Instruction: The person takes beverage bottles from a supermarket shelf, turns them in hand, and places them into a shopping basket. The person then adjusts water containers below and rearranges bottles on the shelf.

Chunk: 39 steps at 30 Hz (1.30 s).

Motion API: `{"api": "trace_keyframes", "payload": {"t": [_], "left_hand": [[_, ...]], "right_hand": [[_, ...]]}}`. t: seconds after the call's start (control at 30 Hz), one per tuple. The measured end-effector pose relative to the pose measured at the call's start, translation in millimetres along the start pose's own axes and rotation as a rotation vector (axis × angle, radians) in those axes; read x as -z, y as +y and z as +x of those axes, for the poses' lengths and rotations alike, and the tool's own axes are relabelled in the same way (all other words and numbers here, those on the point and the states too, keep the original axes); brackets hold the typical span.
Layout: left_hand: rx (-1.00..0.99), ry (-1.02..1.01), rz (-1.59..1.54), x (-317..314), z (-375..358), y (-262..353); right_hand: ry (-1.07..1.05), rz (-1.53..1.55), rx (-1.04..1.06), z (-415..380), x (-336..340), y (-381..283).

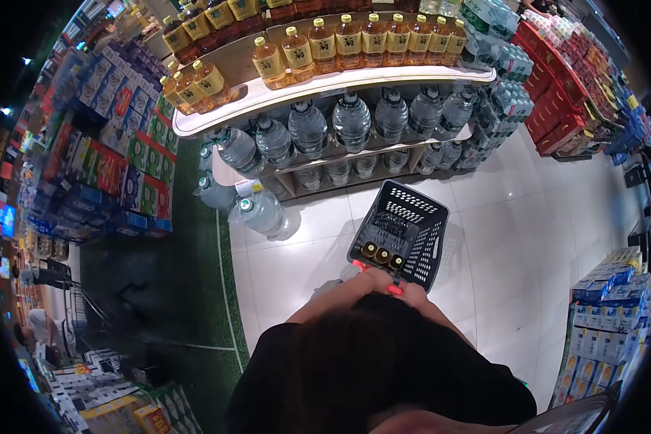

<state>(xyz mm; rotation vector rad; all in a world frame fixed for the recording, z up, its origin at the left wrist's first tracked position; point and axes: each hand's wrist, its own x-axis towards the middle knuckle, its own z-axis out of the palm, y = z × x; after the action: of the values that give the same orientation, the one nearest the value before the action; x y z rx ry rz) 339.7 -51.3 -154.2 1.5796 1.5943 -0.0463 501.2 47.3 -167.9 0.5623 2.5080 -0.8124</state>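
Note:
A dark grey shopping basket [435,249] with perforated walls stands on the floor in front of me. My left hand [374,280] is closed around its red handle [394,289]. On the same handle, close beside it, my right hand [414,294] is closed too; its fingers are partly hidden. Three bottles with dark, gold-ringed caps [383,256] sit upright in the near end of the basket. Past the basket's far end is a shelf display, with large clear water bottles [351,124] on its lower levels.
Yellow-capped amber bottles [347,42] line the curved upper shelf [383,76]. Large water jugs [260,215] stand on the floor left of the basket. Stacked boxes [116,137] are at the left, red cartons [553,108] at the upper right, and more cartons [607,318] at the lower right.

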Motion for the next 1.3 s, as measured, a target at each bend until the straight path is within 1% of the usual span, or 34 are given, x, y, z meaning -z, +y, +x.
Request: {"api": "trace_keyframes", "payload": {"t": [0.1,0.23,0.37,0.43,0.53,0.7,0.93,0.97,1.03,1.07,1.13,1.17,1.2,1.23,1.27,1.3], "left_hand": [[0.009,0.015,0.064,1,9,-4],[0.024,-0.008,0.152,6,19,-12],[-0.006,0.004,0.154,19,21,-15],[-0.010,-0.013,0.140,36,17,-9],[-0.075,0.022,0.116,44,28,-16],[-0.161,-0.003,0.101,68,56,-34],[-0.314,-0.024,0.203,129,107,-72],[-0.388,0.065,0.194,138,115,-82],[-0.530,0.242,0.175,166,117,-97],[-0.599,0.382,0.155,182,118,-110],[-0.537,0.492,0.087,225,113,-130],[-0.490,0.606,0.089,250,104,-141],[-0.394,0.653,0.122,280,93,-149],[-0.350,0.735,0.167,308,86,-166],[-0.351,0.888,0.244,339,74,-182],[-0.260,0.905,0.321,370,67,-201]], "right_hand": [[0.037,-0.014,0.015,5,-3,4],[0.025,-0.018,-0.041,16,-1,2],[0.032,0.005,-0.052,21,8,6],[0.016,0.000,-0.057,23,18,3],[-0.014,-0.014,-0.076,28,36,2],[-0.027,0.001,-0.138,45,59,13],[0.014,0.140,-0.286,98,89,31],[0.035,0.163,-0.286,108,85,37],[0.096,0.199,-0.297,126,101,39],[0.132,0.215,-0.312,130,106,39],[0.209,0.281,-0.329,143,110,44],[0.230,0.309,-0.392,149,113,46],[0.270,0.332,-0.416,153,121,45],[0.312,0.355,-0.437,158,130,44],[0.333,0.329,-0.487,165,134,47],[0.354,0.302,-0.538,171,136,52]]}}
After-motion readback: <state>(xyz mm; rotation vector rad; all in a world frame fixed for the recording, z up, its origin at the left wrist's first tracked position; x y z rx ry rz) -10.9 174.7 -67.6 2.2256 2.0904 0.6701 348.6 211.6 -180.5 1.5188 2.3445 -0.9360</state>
